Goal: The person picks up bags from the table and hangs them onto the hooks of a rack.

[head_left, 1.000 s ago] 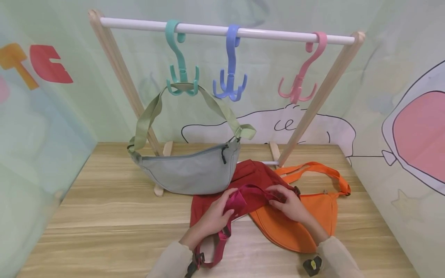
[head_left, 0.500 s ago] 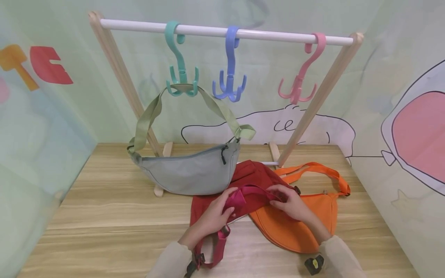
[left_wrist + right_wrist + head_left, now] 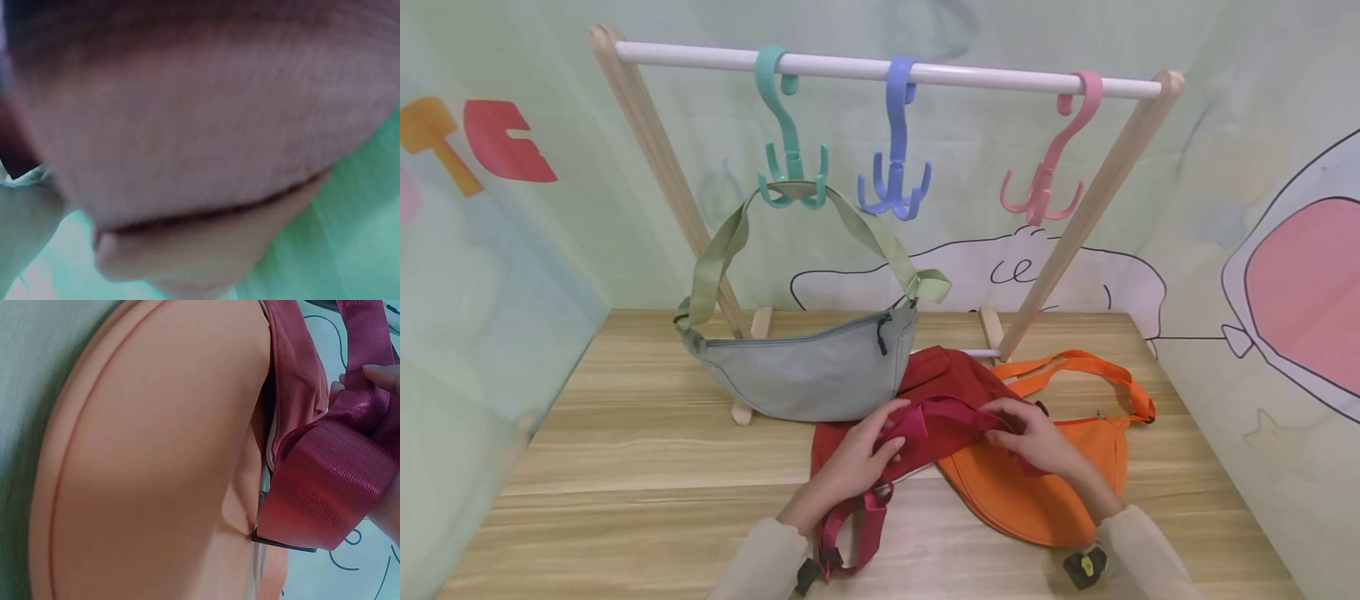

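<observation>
A dark red waist bag [image 3: 940, 371] lies on the table, partly over an orange waist bag [image 3: 1037, 504]. My left hand [image 3: 853, 458] holds the near side of its crimson strap [image 3: 955, 412], fingers and thumb on either side of the webbing. Further along, my right hand [image 3: 1033, 437] grips the same strap; in the right wrist view the thumb presses on the folded webbing [image 3: 331, 481]. The left wrist view is filled by my blurred hand [image 3: 187, 137], and the strap cannot be made out there. A buckled strap end [image 3: 857, 533] trails on the table.
A grey waist bag [image 3: 805, 379] hangs by its green strap from a teal hook [image 3: 792, 158], just left of my hands. Blue [image 3: 895, 167] and pink [image 3: 1045, 179] hooks hang from the rack's white bar [image 3: 985, 77]. Its wooden post [image 3: 1090, 217] stands behind the orange bag.
My hands have moved slightly apart, the left toward the left and the right toward the right. The strap between them sits lower, and a fold of red webbing now shows beneath my right hand.
</observation>
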Demonstrator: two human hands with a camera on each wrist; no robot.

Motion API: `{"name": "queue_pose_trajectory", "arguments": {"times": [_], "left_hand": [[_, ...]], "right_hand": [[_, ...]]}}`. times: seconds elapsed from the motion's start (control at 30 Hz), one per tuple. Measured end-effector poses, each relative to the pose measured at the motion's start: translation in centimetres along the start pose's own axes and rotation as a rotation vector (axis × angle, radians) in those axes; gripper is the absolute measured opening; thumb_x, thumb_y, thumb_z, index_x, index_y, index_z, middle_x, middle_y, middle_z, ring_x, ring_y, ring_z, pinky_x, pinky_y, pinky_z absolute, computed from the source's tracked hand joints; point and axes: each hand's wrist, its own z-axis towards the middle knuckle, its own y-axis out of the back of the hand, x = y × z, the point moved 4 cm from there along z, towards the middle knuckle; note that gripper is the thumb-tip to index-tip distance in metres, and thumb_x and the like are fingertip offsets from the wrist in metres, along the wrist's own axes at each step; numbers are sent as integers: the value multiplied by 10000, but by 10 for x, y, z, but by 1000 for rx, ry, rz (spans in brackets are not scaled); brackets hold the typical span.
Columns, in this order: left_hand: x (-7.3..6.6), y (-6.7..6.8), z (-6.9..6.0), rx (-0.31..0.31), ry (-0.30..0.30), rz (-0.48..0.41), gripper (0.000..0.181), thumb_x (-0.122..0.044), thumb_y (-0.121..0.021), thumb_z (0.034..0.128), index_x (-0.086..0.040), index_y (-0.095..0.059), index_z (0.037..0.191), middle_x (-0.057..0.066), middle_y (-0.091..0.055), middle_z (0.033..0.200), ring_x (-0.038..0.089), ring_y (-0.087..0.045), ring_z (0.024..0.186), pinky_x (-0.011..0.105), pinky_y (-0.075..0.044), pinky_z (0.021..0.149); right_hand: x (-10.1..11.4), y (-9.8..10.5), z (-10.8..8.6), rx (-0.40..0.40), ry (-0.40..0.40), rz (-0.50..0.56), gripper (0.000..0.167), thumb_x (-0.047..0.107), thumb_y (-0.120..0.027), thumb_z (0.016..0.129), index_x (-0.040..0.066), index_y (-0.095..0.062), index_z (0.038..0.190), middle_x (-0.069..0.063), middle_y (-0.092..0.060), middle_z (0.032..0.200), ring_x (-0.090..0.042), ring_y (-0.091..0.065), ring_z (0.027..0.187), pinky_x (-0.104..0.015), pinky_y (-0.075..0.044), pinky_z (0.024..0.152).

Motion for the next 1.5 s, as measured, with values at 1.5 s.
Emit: {"name": "queue_pose_trajectory", "arguments": {"times": [1.5], "left_hand": [[-6, 30, -4, -55, 0, 32, 346, -186, -524, 936, -110, -442, 1263, 83, -639, 999, 90, -639, 778, 365, -469, 804]], "right_hand": [[38, 11, -1, 181, 73, 76, 227, 9, -605, 857, 32, -557, 1078, -80, -573, 753, -190, -538, 598, -269, -478, 529]]}}
